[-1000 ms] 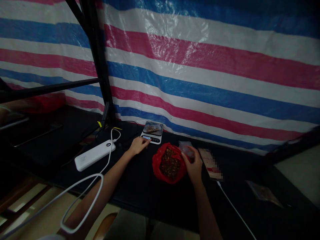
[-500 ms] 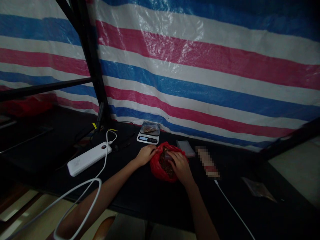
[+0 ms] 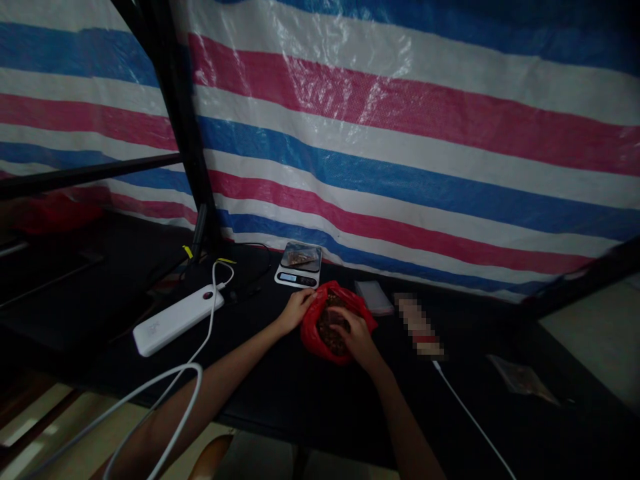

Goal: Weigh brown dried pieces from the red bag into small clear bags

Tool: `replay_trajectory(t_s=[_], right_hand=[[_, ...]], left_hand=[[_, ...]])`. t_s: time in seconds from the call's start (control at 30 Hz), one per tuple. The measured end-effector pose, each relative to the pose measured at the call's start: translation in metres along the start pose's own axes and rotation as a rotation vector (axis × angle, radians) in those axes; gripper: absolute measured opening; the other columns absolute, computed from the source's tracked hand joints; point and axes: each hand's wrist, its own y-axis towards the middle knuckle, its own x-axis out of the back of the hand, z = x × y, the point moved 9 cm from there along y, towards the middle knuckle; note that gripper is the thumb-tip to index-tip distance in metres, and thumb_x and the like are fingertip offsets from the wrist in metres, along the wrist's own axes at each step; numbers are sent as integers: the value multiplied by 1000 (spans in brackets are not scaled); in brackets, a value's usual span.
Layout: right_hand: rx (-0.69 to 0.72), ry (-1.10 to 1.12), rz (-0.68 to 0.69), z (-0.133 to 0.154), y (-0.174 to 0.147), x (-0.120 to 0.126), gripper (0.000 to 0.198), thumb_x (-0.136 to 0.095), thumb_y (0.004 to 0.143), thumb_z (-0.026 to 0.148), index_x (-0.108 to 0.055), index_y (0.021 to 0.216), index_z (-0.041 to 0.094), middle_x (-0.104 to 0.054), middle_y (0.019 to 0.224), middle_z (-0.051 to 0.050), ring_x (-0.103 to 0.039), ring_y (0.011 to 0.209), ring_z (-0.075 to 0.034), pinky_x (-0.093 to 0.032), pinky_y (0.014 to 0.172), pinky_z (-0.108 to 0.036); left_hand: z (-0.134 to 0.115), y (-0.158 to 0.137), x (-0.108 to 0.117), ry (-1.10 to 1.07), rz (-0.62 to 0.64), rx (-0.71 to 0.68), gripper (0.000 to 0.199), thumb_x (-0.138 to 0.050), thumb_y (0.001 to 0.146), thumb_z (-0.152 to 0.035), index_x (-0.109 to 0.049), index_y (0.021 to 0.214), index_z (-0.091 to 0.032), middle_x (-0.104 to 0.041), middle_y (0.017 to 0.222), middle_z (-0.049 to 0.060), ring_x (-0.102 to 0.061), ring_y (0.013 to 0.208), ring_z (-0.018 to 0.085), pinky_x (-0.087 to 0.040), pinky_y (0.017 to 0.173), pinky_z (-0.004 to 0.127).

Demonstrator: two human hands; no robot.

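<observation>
A red plastic bag (image 3: 311, 333) stands open on the black table, with small brown pieces (image 3: 331, 339) inside it. My left hand (image 3: 297, 311) pinches the bag's left rim. Reaching in over the right rim, my right hand (image 3: 358, 338) has its fingers and thumb curled down among the brown pieces. Something faint, perhaps clear plastic, shows between them, but I cannot make it out. Just behind the bag is a white digital scale (image 3: 295, 278) with a lit display. On its platform lies a clear packet (image 3: 303, 257) of brown bits.
A stack of clear plastic sleeves (image 3: 374, 297) lies right of the bag, then a blurred-out phone-like object (image 3: 419, 327) with a white cable. Farther right is another clear packet (image 3: 523, 379). A white power bank (image 3: 177, 320) with a looping cable (image 3: 197, 383) lies left. Striped sheeting (image 3: 390, 160) hangs behind.
My right hand has moved slightly left and down, its fingers now curled deeper in the bag. More of the brown pieces show. My left hand stays on the rim.
</observation>
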Motion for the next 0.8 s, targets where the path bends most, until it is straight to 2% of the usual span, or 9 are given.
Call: replay_trajectory(t_s=[0.1, 0.2, 0.3, 0.37, 0.43, 0.5, 0.57, 0.67, 0.8], right_hand=[[-49, 139, 3, -2, 2, -2, 32, -56, 71, 22, -58, 104, 24, -64, 101, -2, -60, 91, -20, -46, 84, -38], [-90, 283, -34, -7, 4, 3, 32, -59, 70, 25, -57, 102, 22, -63, 103, -4, -59, 94, -20, -46, 86, -39], [-111, 425, -75, -13, 4, 8, 34, -61, 69, 27, -56, 102, 20, -63, 105, -6, -59, 97, -21, -46, 86, -40], [-112, 490, -104, -16, 4, 12, 35, -62, 68, 28, -56, 102, 20, -63, 105, -7, -59, 97, -23, -47, 85, -40], [-102, 527, -125, -17, 3, 16, 36, -64, 67, 29, -56, 102, 20, -63, 105, -8, -59, 96, -24, -48, 84, -41], [-91, 545, -130, -16, 3, 18, 36, -64, 67, 29, -57, 101, 21, -64, 105, -9, -59, 96, -25, -48, 83, -42], [-101, 551, -128, -17, 3, 20, 36, -65, 67, 28, -58, 101, 20, -63, 105, -9, -59, 97, -25, -48, 84, -42], [-137, 557, -141, -20, 2, 22, 36, -66, 66, 29, -59, 100, 20, -64, 104, -9, -59, 97, -25, -46, 85, -40], [-164, 585, -164, -22, 1, 23, 38, -68, 63, 32, -59, 99, 20, -65, 102, -9, -59, 95, -25, -47, 85, -40]], left_hand=[[-4, -5, 5, 108, -14, -2, 33, -34, 86, -37, -58, 75, -17, -61, 72, 2, -55, 68, 15, -41, 65, 25], [-12, -8, 34, 295, -213, -9, 29, -34, 86, -36, -57, 80, -19, -61, 78, 2, -55, 74, 17, -41, 70, 27], [-28, 2, 69, 413, -393, -116, 22, -38, 85, -33, -54, 91, -20, -58, 92, 5, -53, 89, 19, -39, 80, 30], [-35, 25, 78, 461, -341, -229, 26, -46, 82, -33, -50, 104, -19, -54, 106, 8, -47, 102, 20, -36, 89, 33], [-31, 56, 76, 506, -163, -277, 46, -54, 76, -36, -43, 116, -16, -45, 122, 11, -39, 114, 22, -30, 96, 34], [-16, 86, 69, 539, 30, -226, 61, -61, 70, -40, -40, 120, -12, -39, 129, 15, -34, 120, 25, -27, 99, 35], [-3, 106, 63, 547, 134, -180, 67, -67, 61, -43, -46, 116, -10, -44, 126, 17, -38, 117, 28, -29, 97, 36], [5, 121, 58, 524, 158, -166, 69, -73, 52, -43, -52, 110, -11, -52, 119, 16, -45, 111, 31, -33, 92, 36], [2, 120, 58, 423, 90, -181, 47, -66, 64, -37, -57, 105, -13, -59, 108, 12, -52, 100, 26, -38, 86, 32]])
